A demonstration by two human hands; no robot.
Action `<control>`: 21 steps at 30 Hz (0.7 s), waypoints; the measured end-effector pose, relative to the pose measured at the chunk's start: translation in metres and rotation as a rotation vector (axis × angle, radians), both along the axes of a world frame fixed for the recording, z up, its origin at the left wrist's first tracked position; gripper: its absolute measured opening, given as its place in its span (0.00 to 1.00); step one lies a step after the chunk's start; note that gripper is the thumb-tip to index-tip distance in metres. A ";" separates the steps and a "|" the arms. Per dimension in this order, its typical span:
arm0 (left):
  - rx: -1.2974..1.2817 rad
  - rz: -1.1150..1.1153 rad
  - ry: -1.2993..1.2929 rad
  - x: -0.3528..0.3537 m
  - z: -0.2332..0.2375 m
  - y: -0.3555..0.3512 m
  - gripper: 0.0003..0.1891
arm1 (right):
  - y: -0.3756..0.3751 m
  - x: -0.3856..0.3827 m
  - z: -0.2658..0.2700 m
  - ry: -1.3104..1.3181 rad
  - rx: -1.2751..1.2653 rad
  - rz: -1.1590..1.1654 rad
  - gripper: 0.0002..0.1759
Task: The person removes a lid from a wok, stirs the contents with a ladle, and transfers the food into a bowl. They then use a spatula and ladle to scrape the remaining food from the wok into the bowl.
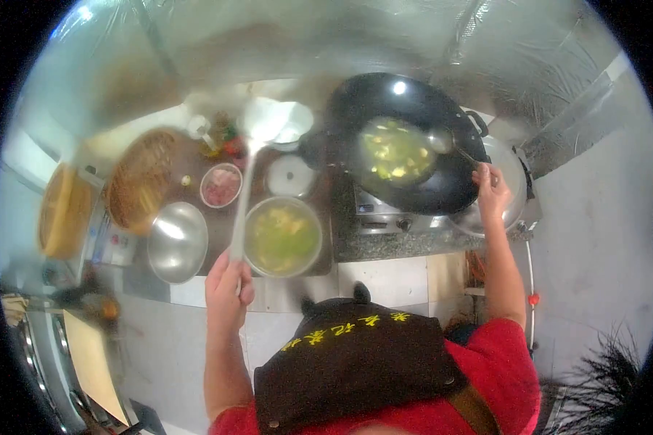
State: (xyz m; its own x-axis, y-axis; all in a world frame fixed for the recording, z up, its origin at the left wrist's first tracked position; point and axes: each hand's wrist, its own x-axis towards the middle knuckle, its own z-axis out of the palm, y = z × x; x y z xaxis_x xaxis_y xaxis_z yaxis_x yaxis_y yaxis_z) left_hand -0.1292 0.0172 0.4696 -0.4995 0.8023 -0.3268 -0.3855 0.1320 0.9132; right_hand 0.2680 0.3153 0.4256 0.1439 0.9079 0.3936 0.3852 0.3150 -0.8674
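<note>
My left hand [228, 286] is closed around the handle of a long white spoon [243, 196], whose pale head points away from me and overlaps white bowls [294, 123] at the back. Close to its handle stands a round pot [283, 272] of greenish soup with yellow pieces. My right hand [492, 190], at the wok's right rim, grips the thin handle of a metal ladle [440, 141]. The ladle's bowl lies inside the black wok [370, 94], beside yellow and green pieces in broth [394, 150]. The wok sits on the stove [384, 223].
On the counter left of the pot are a bowl of raw meat [221, 185], a steel bowl [178, 243] and a round woven basket [141, 177]. A white lid [290, 175] lies behind the pot. A large metal pan [511, 188] stands right of the wok.
</note>
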 end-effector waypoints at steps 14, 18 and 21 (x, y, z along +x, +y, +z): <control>0.034 -0.427 0.528 0.019 -0.009 0.156 0.10 | 0.021 -0.004 -0.001 0.702 -0.321 -0.011 0.16; -0.051 -0.456 0.366 0.030 0.001 0.166 0.08 | 0.019 0.000 0.030 0.659 -0.338 0.056 0.17; -0.115 -0.511 0.300 0.029 -0.006 0.171 0.08 | 0.014 -0.004 0.058 0.601 -0.278 0.072 0.17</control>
